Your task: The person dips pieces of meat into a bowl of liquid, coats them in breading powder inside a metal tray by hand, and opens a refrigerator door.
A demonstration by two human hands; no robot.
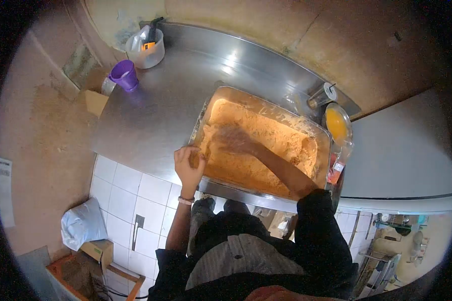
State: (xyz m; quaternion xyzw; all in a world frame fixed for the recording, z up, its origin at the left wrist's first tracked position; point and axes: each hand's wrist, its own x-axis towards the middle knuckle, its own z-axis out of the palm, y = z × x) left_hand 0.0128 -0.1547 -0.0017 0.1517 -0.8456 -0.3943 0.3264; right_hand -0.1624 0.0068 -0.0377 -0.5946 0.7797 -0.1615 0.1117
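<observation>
Tray: the deep rectangular tray (276, 111) sits on the metal surface (150, 110), filled with orange, crumbly powder (221, 168) that lies uneven, with clumps towards the right side.
Left hand: at the tray's left edge, the hand (188, 163) has fingers partly curled and thumb apart; whether it grips the rim or any powder, I cannot tell. A pale band (186, 200) circles the wrist.
Right hand: over the powder in the left part of the tray, the hand (234, 140) is blurred; how far open it is, or whether it has hold of anything, I cannot tell.
Right forearm: crosses the tray diagonally, hiding some powder and part of the near rim.
Far left corner: a purple cup (124, 75) stands near a whitish tub (148, 52) holding clear plastic and a black-and-orange item.
Beside the tray, right: a metal cylinder (318, 97), a bowl (350, 131) with yellow contents, and a clear item with red in it (335, 173), too small to identify.
Floor side: a pale bag (85, 224) rests on a cardboard box (99, 250).
Cut off: dark round borders crop the shelving at lower right.
</observation>
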